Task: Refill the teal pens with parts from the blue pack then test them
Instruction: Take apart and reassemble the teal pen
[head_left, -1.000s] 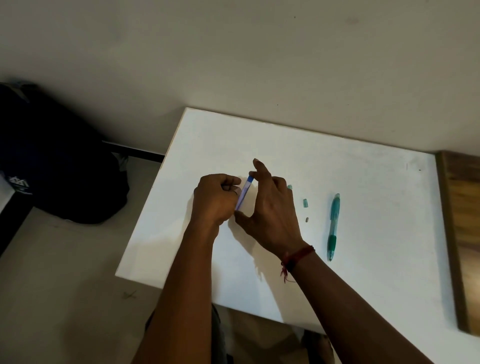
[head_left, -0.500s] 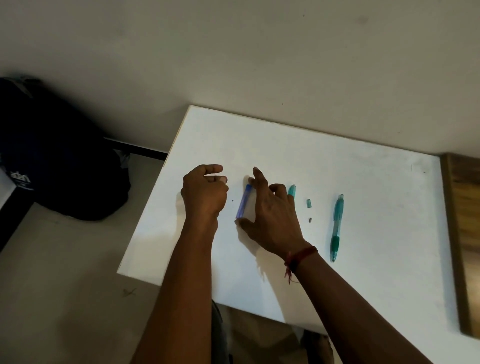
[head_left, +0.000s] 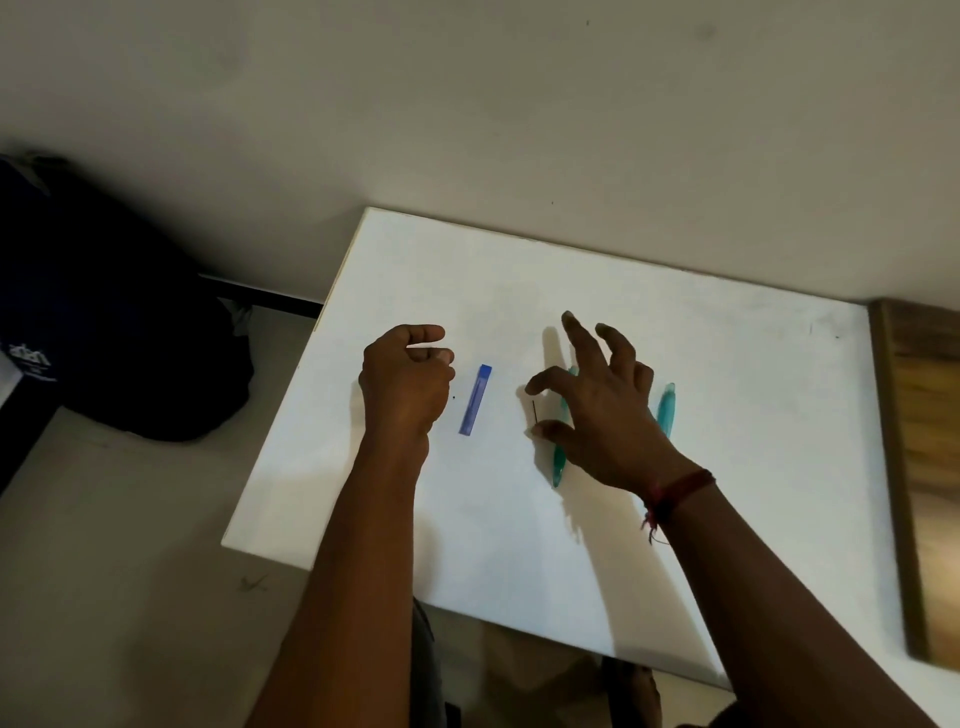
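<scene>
Dark bag (head_left: 104, 332): sits on the floor, well left of the white table, against the wall.
White table (head_left: 727, 519): its far edge meets the wall; a wooden surface (head_left: 930, 467) adjoins its right side.
Left hand (head_left: 405, 384): rests over the table just left of the blue pack, fingers curled into a loose fist with thumb and forefinger close together; whether anything is pinched there cannot be told.
Black speck (head_left: 454, 398): lies on the table between the left hand and the blue pack.
Blue pack (head_left: 476, 399): lies flat on the table, apart from both hands, its long side running away from the person, darker cap end farthest.
Thin dark lead (head_left: 535, 411): stands between the right thumb and forefinger tips, just right of the blue pack.
Right hand (head_left: 602, 410): hovers right of the blue pack, fingers spread wide, only the thumb and forefinger narrowed on the lead; a red thread band (head_left: 680, 488) circles the wrist.
First teal pen (head_left: 560, 457): lies on the table under the right hand, partly hidden, right of the blue pack.
Second teal pen (head_left: 666, 410): lies farther right of the blue pack, blurred, beside the hand's outer edge.
</scene>
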